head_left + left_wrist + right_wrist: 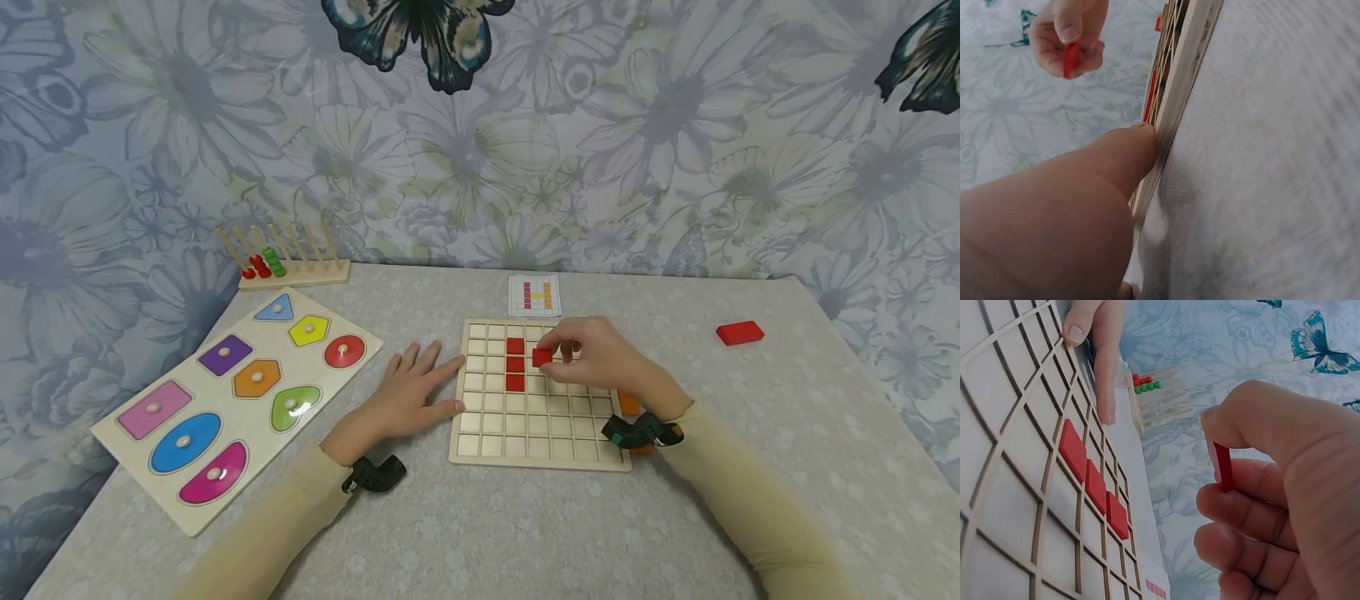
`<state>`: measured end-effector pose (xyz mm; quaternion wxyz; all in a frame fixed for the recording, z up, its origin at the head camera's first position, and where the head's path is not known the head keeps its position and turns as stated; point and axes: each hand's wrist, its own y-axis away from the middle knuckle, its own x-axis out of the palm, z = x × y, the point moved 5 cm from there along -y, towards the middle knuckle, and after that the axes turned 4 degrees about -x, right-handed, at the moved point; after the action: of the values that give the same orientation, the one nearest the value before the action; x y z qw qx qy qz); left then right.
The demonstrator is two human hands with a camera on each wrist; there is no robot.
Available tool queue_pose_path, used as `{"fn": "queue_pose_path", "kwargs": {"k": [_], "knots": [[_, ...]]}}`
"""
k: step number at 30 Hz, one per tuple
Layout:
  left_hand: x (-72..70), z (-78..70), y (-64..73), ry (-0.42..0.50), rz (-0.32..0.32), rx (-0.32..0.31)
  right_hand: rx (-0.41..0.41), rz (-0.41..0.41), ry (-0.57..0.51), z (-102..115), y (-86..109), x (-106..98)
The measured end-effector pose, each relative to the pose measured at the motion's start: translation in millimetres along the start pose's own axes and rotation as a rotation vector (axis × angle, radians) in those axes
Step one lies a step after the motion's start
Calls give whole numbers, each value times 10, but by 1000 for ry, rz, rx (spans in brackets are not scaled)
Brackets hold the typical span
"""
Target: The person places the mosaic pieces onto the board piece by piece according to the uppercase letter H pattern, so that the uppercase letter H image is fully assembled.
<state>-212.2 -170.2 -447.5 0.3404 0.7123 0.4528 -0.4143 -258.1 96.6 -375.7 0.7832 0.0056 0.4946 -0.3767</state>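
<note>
A wooden grid board (495, 446) lies on the table, with three red square tiles (515, 364) set in one column of its cells. Above the cells to the right of that column, my right hand (600, 358) pinches another red square tile (1225, 467) between thumb and fingers; the tile is held on edge in the right wrist view. My left hand (405, 392) lies flat with spread fingers at the board's left edge, and its thumb (1129, 150) touches the side of the board in the left wrist view.
Behind the board lies a pattern card (535, 296) with coloured squares. Orange pieces (628, 405) show beside the board, partly hidden by the right wrist. A red block (740, 332) lies far right. At left are a shape puzzle (255, 450) and a peg stand (300, 273) with beads.
</note>
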Motion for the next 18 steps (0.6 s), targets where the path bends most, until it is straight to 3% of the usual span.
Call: {"fn": "queue_pose_path", "kwargs": {"k": [9,18], "knots": [[-10,-24,0,-5,-8,3,44,31,-18,-13,-12,71],[-9,-21,1,-5,-17,3,25,24,-26,-16,5,109]]}}
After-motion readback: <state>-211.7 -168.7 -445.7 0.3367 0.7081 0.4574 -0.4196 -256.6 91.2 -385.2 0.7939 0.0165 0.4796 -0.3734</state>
